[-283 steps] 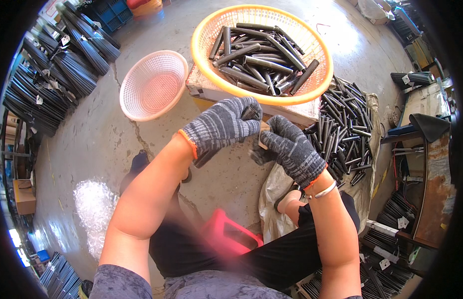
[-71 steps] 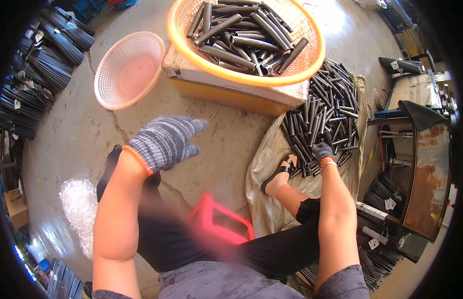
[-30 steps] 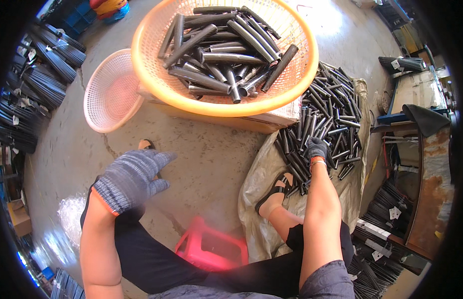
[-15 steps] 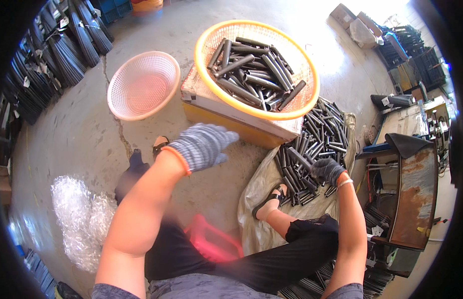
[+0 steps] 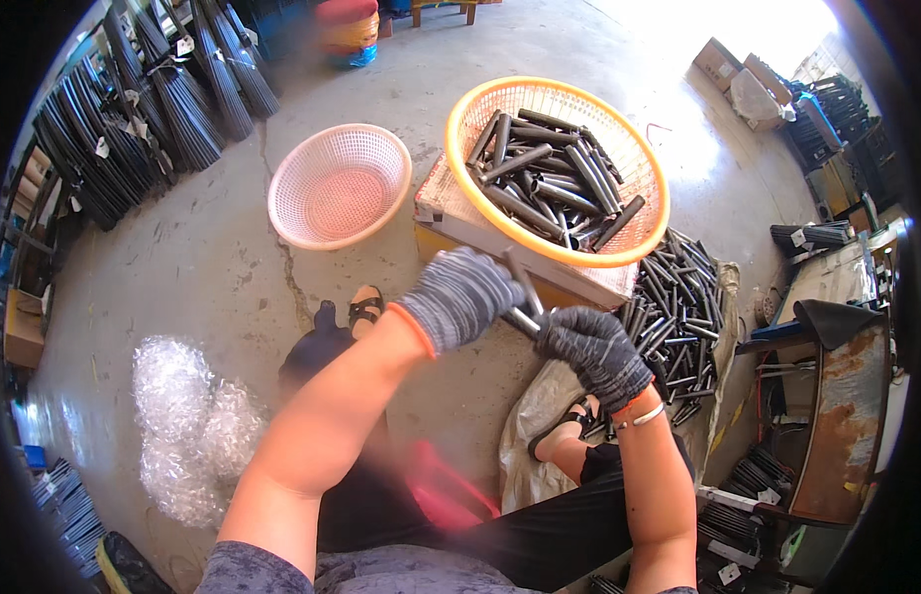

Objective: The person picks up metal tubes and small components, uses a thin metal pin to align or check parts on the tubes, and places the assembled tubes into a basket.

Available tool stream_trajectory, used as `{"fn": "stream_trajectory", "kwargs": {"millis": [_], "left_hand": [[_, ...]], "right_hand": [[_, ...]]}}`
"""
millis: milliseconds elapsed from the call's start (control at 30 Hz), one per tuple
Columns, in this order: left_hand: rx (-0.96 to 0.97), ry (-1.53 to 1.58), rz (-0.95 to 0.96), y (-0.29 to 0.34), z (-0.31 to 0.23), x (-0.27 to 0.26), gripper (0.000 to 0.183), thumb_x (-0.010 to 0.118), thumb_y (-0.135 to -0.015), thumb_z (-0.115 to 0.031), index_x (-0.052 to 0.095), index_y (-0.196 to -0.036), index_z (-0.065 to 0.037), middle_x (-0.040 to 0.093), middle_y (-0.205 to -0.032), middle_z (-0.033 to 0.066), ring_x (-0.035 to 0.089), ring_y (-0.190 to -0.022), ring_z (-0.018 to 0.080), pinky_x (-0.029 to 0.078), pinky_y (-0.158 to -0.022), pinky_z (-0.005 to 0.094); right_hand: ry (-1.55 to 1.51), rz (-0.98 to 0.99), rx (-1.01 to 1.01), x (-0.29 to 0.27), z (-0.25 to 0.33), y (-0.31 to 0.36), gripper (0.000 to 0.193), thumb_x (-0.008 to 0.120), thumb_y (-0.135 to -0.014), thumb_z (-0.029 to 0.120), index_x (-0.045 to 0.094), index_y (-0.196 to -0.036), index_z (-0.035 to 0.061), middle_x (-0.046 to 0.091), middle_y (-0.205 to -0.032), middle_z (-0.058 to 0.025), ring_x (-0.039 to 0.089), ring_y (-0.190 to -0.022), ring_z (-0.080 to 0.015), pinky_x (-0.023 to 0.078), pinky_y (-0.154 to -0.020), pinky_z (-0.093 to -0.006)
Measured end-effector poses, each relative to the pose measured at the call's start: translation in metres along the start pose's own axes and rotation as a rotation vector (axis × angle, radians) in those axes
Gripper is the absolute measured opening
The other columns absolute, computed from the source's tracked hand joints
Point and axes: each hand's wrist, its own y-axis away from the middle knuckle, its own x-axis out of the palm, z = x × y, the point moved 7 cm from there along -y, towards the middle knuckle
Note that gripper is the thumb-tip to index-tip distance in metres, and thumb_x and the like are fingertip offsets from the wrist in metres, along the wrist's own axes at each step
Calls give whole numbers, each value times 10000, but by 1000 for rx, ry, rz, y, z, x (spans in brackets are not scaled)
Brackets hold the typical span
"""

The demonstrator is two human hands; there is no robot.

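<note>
Both hands wear grey striped knitted gloves with orange cuffs and meet in front of the box. Short dark metal tubes [image 5: 523,280] show between them, one upright and one slanting. My right hand [image 5: 596,354] is closed round their lower ends. The fingers of my left hand [image 5: 462,297] are curled against the slanting tube from the other side. Just beyond, an orange-rimmed basket [image 5: 460,163] full of similar tubes rests on a cardboard box [image 5: 436,220]. More tubes lie in a heap [image 5: 678,307] right of the box, on a pale sheet [image 5: 525,416].
A pink basket [image 5: 307,233] stands on the floor at left. Clear plastic wrap [image 5: 178,426] lies nearer me, and a blurred pink-red plastic thing [image 5: 446,485] sits between my legs. Bundled rods [image 5: 104,148] stand far left; a rusty metal panel [image 5: 837,426] is at right.
My right hand has come up and left from the heap, bringing tubes to my left hand. My left hand has closed from spread fingers. The view has shifted, too.
</note>
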Motion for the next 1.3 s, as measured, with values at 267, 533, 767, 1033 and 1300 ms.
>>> {"fn": "stream_trajectory", "kwargs": {"millis": [267, 533, 767, 1033, 1300], "left_hand": [[-688, 1238, -120, 22, 69, 6, 362, 686, -873, -191, 595, -1156, 15, 670, -951, 81, 649, -826, 153, 529, -723, 294], [-384, 1920, -198, 7, 28, -8, 379, 676, -846, -92, 571, -1198, 1, 657, -1047, 108, 636, -991, 234, 501, -917, 367], [-523, 1529, -9, 9, 28, -1, 427, 768, -769, -119, 622, -1159, -25, 677, -956, 51, 640, -821, 120, 529, -668, 231], [-371, 1554, 146, 7, 0, -3, 494, 697, -846, -141, 534, -1297, -24, 686, -1042, 94, 633, -809, 97, 505, -660, 210], [-268, 1341, 334, 0, -2, 7, 405, 687, -850, -120, 589, -1227, -11, 686, -1031, 84, 585, -670, 70, 470, -581, 202]], "right_hand": [[114, 39, -256, 30, 43, -3, 186, 643, -849, -17, 674, -1032, -11, 662, -969, -44, 600, -888, -118, 497, -822, -262], [227, 201, -295, 55, 36, -7, 180, 673, -844, 13, 669, -1022, -8, 671, -987, -62, 608, -932, -136, 492, -843, -276], [287, -4, -501, 20, 66, 3, 193, 657, -843, -10, 656, -1036, -2, 671, -1003, -61, 608, -932, -128, 496, -850, -272], [214, -300, -500, -7, 66, 2, 174, 673, -827, 1, 672, -1002, 6, 688, -865, -55, 637, -756, -105, 529, -717, -256], [184, -247, -550, -3, 72, 6, 146, 644, -808, -30, 660, -951, -5, 681, -878, -58, 623, -780, -96, 521, -722, -251]]}}
